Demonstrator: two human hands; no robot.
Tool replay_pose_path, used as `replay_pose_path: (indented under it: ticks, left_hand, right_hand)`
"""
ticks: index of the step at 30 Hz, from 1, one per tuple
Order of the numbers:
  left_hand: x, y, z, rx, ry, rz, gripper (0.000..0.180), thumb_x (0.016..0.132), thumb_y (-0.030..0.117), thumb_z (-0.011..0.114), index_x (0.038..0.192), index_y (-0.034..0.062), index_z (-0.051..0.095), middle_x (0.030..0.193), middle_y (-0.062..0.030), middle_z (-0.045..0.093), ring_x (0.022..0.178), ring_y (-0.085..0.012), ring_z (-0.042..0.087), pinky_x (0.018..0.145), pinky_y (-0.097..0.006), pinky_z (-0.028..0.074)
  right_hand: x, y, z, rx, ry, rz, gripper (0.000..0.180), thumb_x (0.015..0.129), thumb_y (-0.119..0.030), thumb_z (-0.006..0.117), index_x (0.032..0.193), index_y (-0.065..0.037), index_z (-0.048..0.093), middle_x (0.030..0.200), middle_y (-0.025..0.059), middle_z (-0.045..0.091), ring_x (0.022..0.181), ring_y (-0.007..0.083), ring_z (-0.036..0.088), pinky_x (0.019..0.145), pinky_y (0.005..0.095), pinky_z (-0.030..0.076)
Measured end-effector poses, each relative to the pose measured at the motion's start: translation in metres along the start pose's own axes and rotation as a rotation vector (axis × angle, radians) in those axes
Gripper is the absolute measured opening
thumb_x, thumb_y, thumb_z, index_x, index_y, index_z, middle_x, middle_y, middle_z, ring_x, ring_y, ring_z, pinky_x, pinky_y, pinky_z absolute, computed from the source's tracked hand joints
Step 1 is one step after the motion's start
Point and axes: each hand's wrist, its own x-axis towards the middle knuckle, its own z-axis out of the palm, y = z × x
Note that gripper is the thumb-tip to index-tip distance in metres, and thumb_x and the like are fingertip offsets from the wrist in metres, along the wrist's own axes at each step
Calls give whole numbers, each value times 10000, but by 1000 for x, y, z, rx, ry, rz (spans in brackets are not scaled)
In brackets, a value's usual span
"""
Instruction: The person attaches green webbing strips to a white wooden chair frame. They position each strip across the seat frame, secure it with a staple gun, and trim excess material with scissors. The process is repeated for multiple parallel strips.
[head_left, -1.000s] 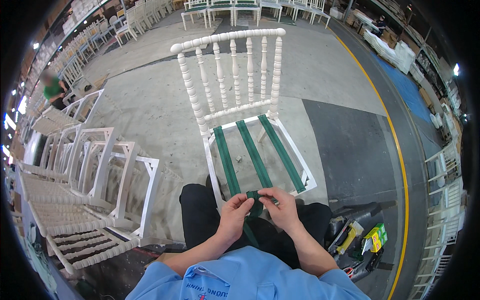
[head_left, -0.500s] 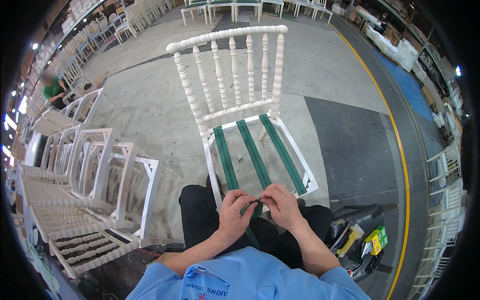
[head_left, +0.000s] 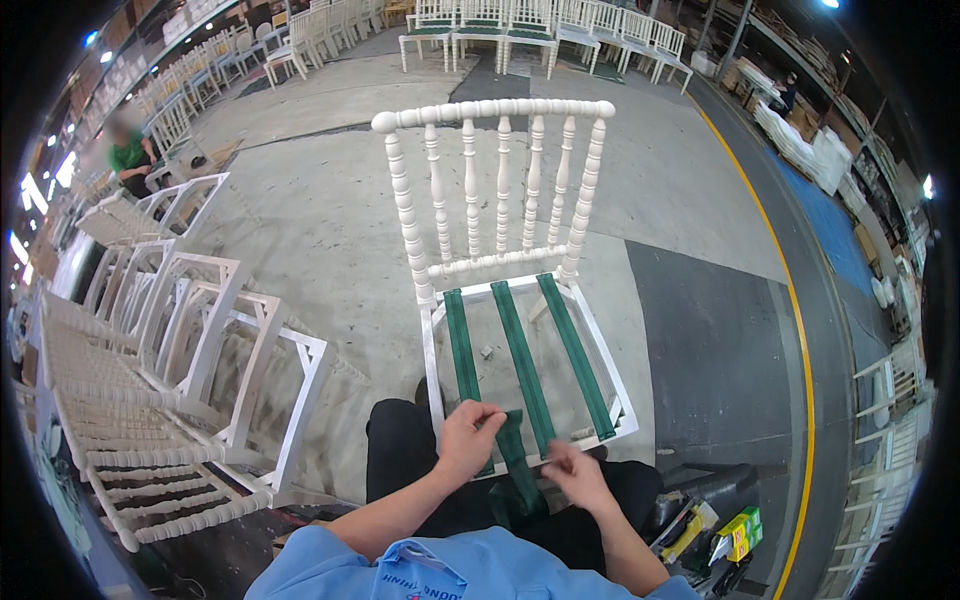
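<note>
A white chair point(head_left: 500, 112) with turned spindles stands before me, three green webbing straps point(head_left: 517, 360) stretched from back to front across its open seat frame. Near the front rail, my left hand point(head_left: 468, 442) is closed, pinching the end of a loose green webbing strap point(head_left: 513, 452). That strap hangs down over my lap, its lower part bunched on dark trousers. My right hand point(head_left: 580, 476) is just right of the loose strap, close to the seat's front edge. Motion smears its fingers, so I cannot tell whether they grip anything.
White chair frames point(head_left: 215, 375) lie stacked on my left. Beyond them sits a person in a green top point(head_left: 130, 155). Beside my right leg are a yellow-green box point(head_left: 740, 535) and tools. Rows of chairs point(head_left: 480, 40) line the back, and a yellow floor line point(head_left: 795, 300) runs along the right.
My hands have come apart; both were together at the strap end. The left keeps the strap, now showing longer, while the right has moved lower and rightward. The view has shifted, placing the chair lower.
</note>
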Motion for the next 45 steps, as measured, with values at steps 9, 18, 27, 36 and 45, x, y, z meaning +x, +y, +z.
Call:
replay_pose_path:
  ticks: [9, 18, 27, 36, 45]
  left_hand:
    - [13, 0, 8, 151, 38, 181, 116, 939, 135, 775, 994, 34, 762, 929, -131, 684, 876, -305, 685, 773, -413, 534]
    - [126, -55, 10, -5, 182, -20, 189, 957, 125, 732, 1116, 24, 733, 938, -164, 743, 871, -316, 718, 799, -416, 554]
    - [211, -103, 10, 347, 106, 87, 336, 931, 93, 718, 1261, 47, 674, 1077, -164, 743, 1096, -375, 677, 948, -473, 527]
    - [232, -122, 20, 562, 128, 283, 474, 886, 80, 749, 1343, 35, 630, 1380, -184, 646, 1383, -481, 492, 1188, -584, 376]
    - [259, -142, 28, 736, 31, 263, 600, 987, 179, 671, 1554, 64, 513, 1667, -130, 442, 1575, -478, 294, 1275, -619, 243]
  right_hand:
    - [92, -89, 7, -134, 7, -454, 115, 939, -58, 753, 1036, -10, 717, 1003, 137, 681, 873, 284, 705, 766, 364, 562]
    - [256, -86, 32, -400, -83, -468, 108, 946, -92, 714, 1011, -7, 699, 982, 175, 692, 942, 368, 686, 809, 445, 540]
    - [436, -72, 53, -578, 17, -431, 148, 943, -189, 720, 983, -61, 782, 998, 192, 744, 1001, 390, 708, 911, 467, 554]
    - [472, -69, 69, -785, -15, -251, 220, 943, -300, 744, 1035, -115, 817, 992, 134, 799, 961, 336, 757, 919, 463, 568]
    - [481, -63, 69, -799, 20, -337, 247, 885, -291, 796, 979, -62, 794, 921, 126, 783, 890, 320, 753, 840, 428, 584]
